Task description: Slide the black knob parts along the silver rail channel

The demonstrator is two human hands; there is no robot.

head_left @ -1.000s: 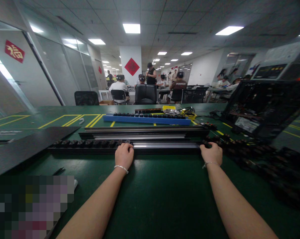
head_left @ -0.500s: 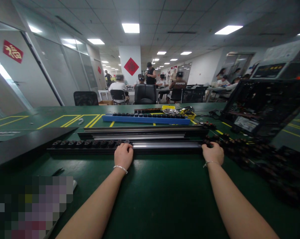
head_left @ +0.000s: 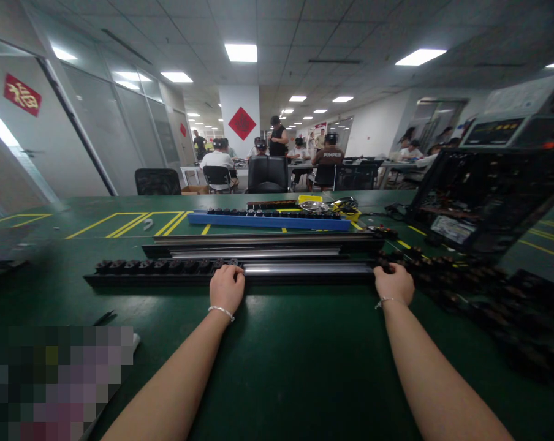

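A long black rail (head_left: 304,279) with a shiny metal strip lies across the bench in front of me. Several black round-topped parts (head_left: 160,267) sit in a row along its left half. My left hand (head_left: 227,288) is closed around the rail at the last part of this row, its fingertips partly hidden. At the rail's right end, my right hand (head_left: 394,284) is closed with thumb and fingers on a small black part (head_left: 384,267), which the fingers mostly cover. Bare metal strip shows between the two hands.
More black rails (head_left: 258,250) lie just behind, then a blue rail (head_left: 268,222) holding black parts. Many loose black parts (head_left: 461,288) are piled at right, near an open black machine case (head_left: 470,196). A blurred-out item (head_left: 75,380) lies front left. People sit at tables beyond.
The dark flat panel at the left has slid away to the left, nearly out of view. Both my hands stay in about the same place on the rail.
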